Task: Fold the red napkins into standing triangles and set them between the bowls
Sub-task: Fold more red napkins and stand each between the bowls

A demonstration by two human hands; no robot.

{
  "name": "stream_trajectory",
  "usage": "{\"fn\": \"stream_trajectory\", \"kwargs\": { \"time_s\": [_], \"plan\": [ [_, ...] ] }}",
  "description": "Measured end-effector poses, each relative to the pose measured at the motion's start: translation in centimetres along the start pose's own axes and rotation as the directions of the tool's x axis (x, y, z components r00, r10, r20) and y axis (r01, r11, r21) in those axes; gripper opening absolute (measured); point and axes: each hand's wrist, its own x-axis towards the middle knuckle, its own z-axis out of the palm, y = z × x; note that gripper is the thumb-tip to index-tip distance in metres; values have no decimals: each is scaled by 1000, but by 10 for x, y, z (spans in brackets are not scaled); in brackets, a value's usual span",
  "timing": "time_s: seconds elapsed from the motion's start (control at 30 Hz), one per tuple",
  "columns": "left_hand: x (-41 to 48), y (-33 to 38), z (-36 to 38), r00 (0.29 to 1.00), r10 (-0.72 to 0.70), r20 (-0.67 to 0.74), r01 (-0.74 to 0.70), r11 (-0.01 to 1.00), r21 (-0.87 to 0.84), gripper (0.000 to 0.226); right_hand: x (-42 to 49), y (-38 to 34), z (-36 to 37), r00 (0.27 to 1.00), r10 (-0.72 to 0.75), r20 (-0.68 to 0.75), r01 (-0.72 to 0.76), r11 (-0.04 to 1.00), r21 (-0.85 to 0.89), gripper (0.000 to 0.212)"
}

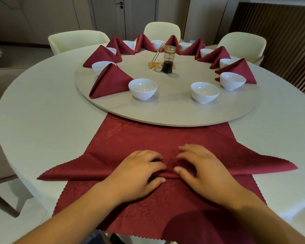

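Left hand: palm down at near centre, forearm entering from near left; fingers curled, thumb and fingertips pinching a raised fold of the napkin.
Right hand: palm down, just right of the left hand, forearm entering from near right; fingers bent, slightly spread, blurred; thumb tip against the same fold, grip not clear.
Napkin: lying on a red cloth at the near edge of the table; pointed wings reaching out left and right past both hands; middle ridge between the thumbs.
Standing napkins: upright triangles between white bowls around the turntable.
Bottle: dark, at turntable centre.
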Motion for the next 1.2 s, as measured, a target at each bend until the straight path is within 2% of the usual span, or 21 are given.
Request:
{"fn": "stream_trajectory", "kwargs": {
  "time_s": [0.1, 0.23, 0.3, 0.4, 0.47, 0.53, 0.6, 0.67, 0.9, 1.07, 1.2],
  "plan": [
    [3, 0, 1, 997, 49, -65, -48, 998, 29, 24, -17, 1, 8, 998, -18, 53, 20, 999, -50, 43],
    [-2, 0, -7, 995, 60, -82, -58, 998, 28, 25, -19, -2, 6, 999, -23, -42, 19, 996, -86, 21],
    [-8, 2, -17, 992, 93, -89, -90, 995, 39, 24, -25, -11, 2, 994, -62, -95, 53, 994, -91, 21],
    [-22, 8, -27, 990, 121, -68, -118, 992, 41, 22, -43, -26, -2, 984, -77, -159, 60, 992, -107, 29],
    [-32, 14, -26, 994, 110, -24, -109, 993, 54, 25, -55, -33, 4, 988, -19, -151, 6, 996, -86, 33],
    [-36, 22, -21, 998, 31, 52, -34, 998, 61, 40, -62, -39, 11, 994, 88, -60, -91, 994, -61, 50],
    [-34, 29, -15, 979, -104, 176, 96, 994, 55, 68, -65, -40, 18, 983, 166, 79, -160, 984, -79, 84],
    [-28, 34, -8, 953, -174, 248, 162, 984, 71, 83, -64, -38, 21, 956, 229, 182, -205, 969, -139, 102],
    [-15, 27, 6, 937, -203, 283, 162, 974, 161, 86, -57, -35, 22, 949, 259, 182, -223, 955, -193, 98],
    [-12, 23, 11, 938, -209, 275, 171, 973, 156, 82, -52, -33, 21, 943, 267, 199, -229, 954, -191, 85],
    [-10, 22, 13, 932, -240, 272, 208, 968, 140, 76, -44, -31, 19, 949, 253, 190, -224, 961, -163, 85]
  ]
}}
